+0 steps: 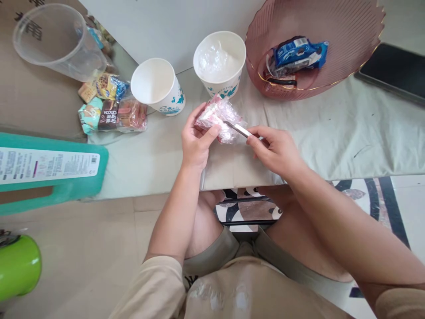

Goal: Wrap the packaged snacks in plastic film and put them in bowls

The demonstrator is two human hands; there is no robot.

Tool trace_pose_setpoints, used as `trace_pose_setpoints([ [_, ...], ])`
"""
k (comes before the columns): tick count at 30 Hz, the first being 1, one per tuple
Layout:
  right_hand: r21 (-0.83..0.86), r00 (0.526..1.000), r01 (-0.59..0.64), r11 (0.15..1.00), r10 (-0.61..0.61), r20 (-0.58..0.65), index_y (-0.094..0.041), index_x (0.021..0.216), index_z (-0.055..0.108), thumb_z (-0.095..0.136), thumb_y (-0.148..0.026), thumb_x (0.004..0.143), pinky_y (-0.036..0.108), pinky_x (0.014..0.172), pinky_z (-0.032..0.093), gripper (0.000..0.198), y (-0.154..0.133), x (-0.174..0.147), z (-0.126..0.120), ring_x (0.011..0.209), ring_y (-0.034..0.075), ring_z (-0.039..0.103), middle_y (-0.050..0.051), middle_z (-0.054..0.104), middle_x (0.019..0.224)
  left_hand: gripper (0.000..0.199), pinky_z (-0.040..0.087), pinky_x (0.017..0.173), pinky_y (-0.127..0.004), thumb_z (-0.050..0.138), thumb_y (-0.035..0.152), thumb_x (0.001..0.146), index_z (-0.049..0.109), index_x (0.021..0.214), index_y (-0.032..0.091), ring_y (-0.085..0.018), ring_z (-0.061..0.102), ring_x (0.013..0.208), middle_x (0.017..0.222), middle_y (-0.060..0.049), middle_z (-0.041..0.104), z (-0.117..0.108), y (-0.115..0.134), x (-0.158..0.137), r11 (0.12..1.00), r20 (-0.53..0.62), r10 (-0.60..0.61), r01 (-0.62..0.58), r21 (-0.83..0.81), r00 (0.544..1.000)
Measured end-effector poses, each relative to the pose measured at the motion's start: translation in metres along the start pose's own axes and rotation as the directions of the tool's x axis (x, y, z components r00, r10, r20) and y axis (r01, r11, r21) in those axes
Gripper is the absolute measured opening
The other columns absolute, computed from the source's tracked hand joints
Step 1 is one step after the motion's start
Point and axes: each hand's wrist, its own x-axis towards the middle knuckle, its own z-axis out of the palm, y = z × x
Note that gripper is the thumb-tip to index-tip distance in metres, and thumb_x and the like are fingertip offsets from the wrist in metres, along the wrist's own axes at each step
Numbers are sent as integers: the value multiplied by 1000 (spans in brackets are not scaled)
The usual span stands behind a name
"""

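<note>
My left hand (196, 144) is closed around a crinkled clear plastic packet (219, 116) with pink-red marks and whitish contents, its thumb lying across the front. My right hand (279, 150) grips a slim knife (243, 130) with a dark narrow blade and a white part near the fingers. The blade's tip rests at the packet, touching or just over the plastic; I cannot tell whether it has gone in. Right behind the packet stands a white paper cup (229, 83) with teal leaves, holding clear crumpled plastic (214, 60). Another paper cup (154, 84) leans left of it.
A pink ribbed bowl (345, 26) holds a blue snack wrapper (300, 53). Beside it lies a black phone (396, 71). At left are packaged snacks (111, 113), a clear plastic tub (49, 40) and a teal carton (99, 168). A green bin (21, 268) stands on the floor.
</note>
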Motion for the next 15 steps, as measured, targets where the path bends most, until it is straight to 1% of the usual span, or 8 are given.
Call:
trace_pose_setpoints([
  [3, -39, 999, 30, 999, -30, -18, -18, 101, 79, 52, -35, 94, 32, 67, 43, 33, 1, -1, -1, 70, 19, 62, 7, 73, 80, 68, 61, 68, -27, 99, 55, 57, 69, 114, 32, -21, 74, 101, 111, -2, 74, 1, 10, -1, 989, -77, -114, 106, -102, 991],
  [5, -60, 998, 41, 997, -43, -34, -18, 102, 79, 53, -35, 93, 33, 68, 44, 33, 2, -1, -2, 73, 21, 64, 8, 74, 82, 63, 57, 57, -23, 100, 50, 54, 70, 106, 32, -17, 72, 85, 103, 1, 74, -1, 15, -1, 971, -120, -182, 159, -180, 976],
  [7, -60, 999, 27, 998, -28, -27, -19, 104, 79, 54, -35, 94, 34, 68, 44, 31, 4, -1, -4, 73, 22, 64, 8, 75, 83, 58, 56, 56, -22, 100, 45, 53, 70, 101, 32, -14, 70, 78, 100, 2, 75, -6, 17, 1, 949, -163, -236, 191, -252, 958],
  [9, -52, 1000, 1, 999, -2, -18, -21, 106, 78, 55, -36, 94, 35, 68, 46, 29, 8, 0, -6, 72, 22, 65, 7, 75, 84, 50, 58, 61, -22, 96, 46, 60, 68, 98, 31, -13, 70, 79, 100, 2, 75, -12, 14, 2, 940, -204, -264, 205, -271, 943],
  [11, -96, 997, 4, 995, -11, -72, -24, 106, 77, 58, -36, 94, 37, 69, 47, 26, 14, 1, -8, 73, 23, 65, 7, 75, 87, 45, 61, 70, -25, 90, 51, 70, 65, 101, 31, -14, 71, 85, 104, 1, 75, -17, 8, 2, 966, -224, -231, 196, -170, 947],
  [12, -145, 991, 15, 989, -34, -129, -25, 105, 77, 60, -35, 92, 38, 69, 48, 24, 18, 3, -9, 74, 24, 65, 7, 75, 90, 45, 62, 75, -27, 88, 51, 72, 63, 104, 31, -16, 72, 89, 107, 0, 74, -19, 5, 0, 983, -225, -183, 174, -62, 957],
  [14, -270, 965, 32, 962, -100, -242, -26, 103, 77, 64, -35, 90, 39, 68, 47, 20, 28, 5, -10, 76, 26, 64, 9, 75, 97, 51, 61, 88, -32, 88, 46, 71, 62, 111, 28, -20, 71, 101, 114, -4, 71, -20, 0, -4, 965, -207, -52, 102, 241, 977],
  [15, -328, 950, 30, 944, -129, -284, -26, 101, 77, 65, -35, 89, 40, 66, 46, 19, 33, 7, -10, 77, 26, 64, 9, 75, 99, 55, 60, 95, -36, 89, 42, 70, 62, 115, 26, -22, 70, 107, 118, -6, 69, -21, -1, -7, 915, -200, 21, 61, 398, 980],
])
